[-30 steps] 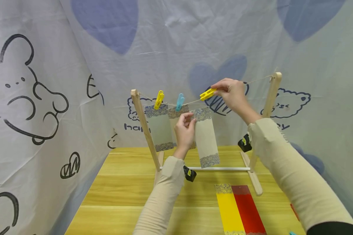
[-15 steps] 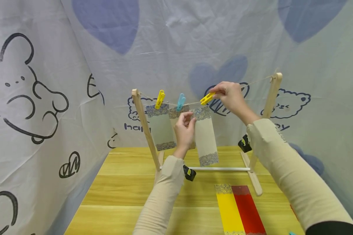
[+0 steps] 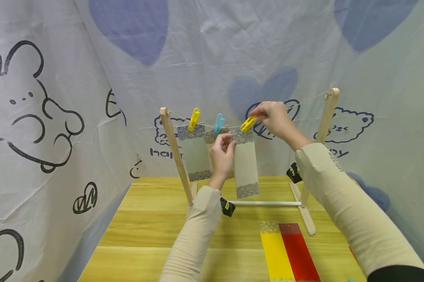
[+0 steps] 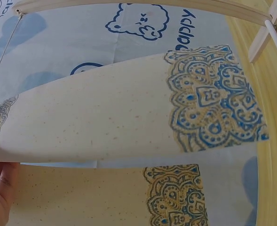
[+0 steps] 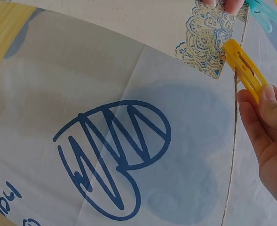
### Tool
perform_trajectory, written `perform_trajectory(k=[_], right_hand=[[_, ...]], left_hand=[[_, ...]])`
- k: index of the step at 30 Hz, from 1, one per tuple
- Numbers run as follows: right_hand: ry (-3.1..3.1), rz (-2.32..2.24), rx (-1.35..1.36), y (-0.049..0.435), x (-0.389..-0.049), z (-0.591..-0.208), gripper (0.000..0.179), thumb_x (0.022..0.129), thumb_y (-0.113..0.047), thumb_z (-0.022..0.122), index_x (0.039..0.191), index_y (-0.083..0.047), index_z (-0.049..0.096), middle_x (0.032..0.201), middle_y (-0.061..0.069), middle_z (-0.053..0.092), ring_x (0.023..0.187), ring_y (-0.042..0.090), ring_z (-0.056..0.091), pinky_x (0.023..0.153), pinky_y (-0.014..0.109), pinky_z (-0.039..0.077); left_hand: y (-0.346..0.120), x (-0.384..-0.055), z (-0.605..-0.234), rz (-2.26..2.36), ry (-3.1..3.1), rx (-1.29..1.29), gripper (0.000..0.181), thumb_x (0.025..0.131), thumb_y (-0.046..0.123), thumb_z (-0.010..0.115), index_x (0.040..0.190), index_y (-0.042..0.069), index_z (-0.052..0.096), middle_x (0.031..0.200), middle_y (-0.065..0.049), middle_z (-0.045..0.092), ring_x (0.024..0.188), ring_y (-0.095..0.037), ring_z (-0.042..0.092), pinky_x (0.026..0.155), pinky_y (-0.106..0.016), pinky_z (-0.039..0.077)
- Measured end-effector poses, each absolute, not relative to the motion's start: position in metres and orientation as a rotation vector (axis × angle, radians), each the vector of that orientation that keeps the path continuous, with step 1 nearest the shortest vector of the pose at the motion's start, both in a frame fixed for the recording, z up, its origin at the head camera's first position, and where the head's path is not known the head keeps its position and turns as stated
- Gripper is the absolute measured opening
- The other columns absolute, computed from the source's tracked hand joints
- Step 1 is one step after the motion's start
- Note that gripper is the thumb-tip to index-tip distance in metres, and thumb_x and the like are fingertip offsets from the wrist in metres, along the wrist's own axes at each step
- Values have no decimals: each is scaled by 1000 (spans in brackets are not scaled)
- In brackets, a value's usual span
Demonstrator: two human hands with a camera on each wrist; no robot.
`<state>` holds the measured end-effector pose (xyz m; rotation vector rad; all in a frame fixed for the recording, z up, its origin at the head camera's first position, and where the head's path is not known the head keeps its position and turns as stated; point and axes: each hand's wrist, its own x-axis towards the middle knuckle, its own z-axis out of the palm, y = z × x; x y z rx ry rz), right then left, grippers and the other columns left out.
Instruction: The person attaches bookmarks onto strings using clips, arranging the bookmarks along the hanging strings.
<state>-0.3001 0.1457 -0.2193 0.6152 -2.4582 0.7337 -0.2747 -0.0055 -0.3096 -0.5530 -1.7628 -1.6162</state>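
My left hand (image 3: 222, 156) pinches the upper left edge of a cream paper strip (image 3: 246, 164) with lace-patterned ends. Just below the string (image 5: 233, 155), the strip hangs upright. Between thumb and fingers my right hand (image 3: 273, 117) pinches a yellow clothespin (image 5: 245, 68). The clothespin's tip overlaps the strip's patterned top edge, right at the string. In the left wrist view the left fingers (image 4: 2, 188) show at the strip's edge, with a second cream strip (image 4: 82, 195) beneath. That strip hangs from a blue clothespin (image 3: 219, 123), partly hidden by my left hand.
A second yellow clothespin (image 3: 194, 119) holds a greenish strip (image 3: 197, 156) at the line's left. Two wooden posts (image 3: 327, 113) and a white rod (image 3: 264, 203) frame the rack. On the table lie a yellow strip (image 3: 277, 254) and a red strip (image 3: 300, 252).
My right hand has moved down and slightly left, tilting the yellow clothespin more steeply onto the strip's top. The strip's lower end has swung left. My left hand stays nearly in place.
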Motion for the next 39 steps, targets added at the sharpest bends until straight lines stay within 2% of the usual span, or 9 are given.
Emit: perform_trajectory(k=[7, 14, 20, 29, 39], right_hand=[[-2452, 728, 627, 146, -300, -220, 18, 77, 9, 63, 93, 3, 67, 97, 17, 63, 89, 28, 59, 74, 33, 51], [-2457, 733, 626, 147, -301, -221, 18, 76, 10, 63, 93, 4, 67, 97, 18, 63, 88, 29, 59, 74, 33, 51], [-2458, 773, 625, 147, -302, -221, 19, 77, 9, 63, 95, 4, 66, 98, 18, 63, 89, 29, 59, 75, 34, 50], [-2470, 933, 684, 148, -304, -227, 27, 82, 7, 58, 109, 7, 60, 109, 21, 58, 95, 30, 58, 79, 34, 49], [-2344, 925, 683, 154, -301, -230, 33, 84, -6, 62, 114, 5, 57, 118, 19, 54, 100, 31, 55, 84, 39, 46]], left_hand=[[-5, -276, -309, -1613, -1749, -579, 15, 80, -14, 55, 95, -13, 54, 90, -26, 61, 74, -36, 61, 64, -38, 52], [-3, -306, -330, -1550, -1730, -581, 14, 81, -6, 59, 95, -5, 57, 88, -17, 64, 70, -24, 62, 59, -23, 51], [-3, -307, -329, -1531, -1700, -610, 13, 82, -5, 59, 94, -5, 58, 88, -17, 64, 69, -25, 62, 57, -25, 51], [-3, -309, -333, -1540, -1712, -595, 12, 82, -4, 59, 94, -5, 58, 87, -16, 64, 69, -23, 62, 57, -22, 50], [-6, -308, -335, -1578, -1743, -554, 13, 84, -3, 57, 96, -6, 57, 89, -17, 63, 73, -25, 62, 61, -25, 51]])
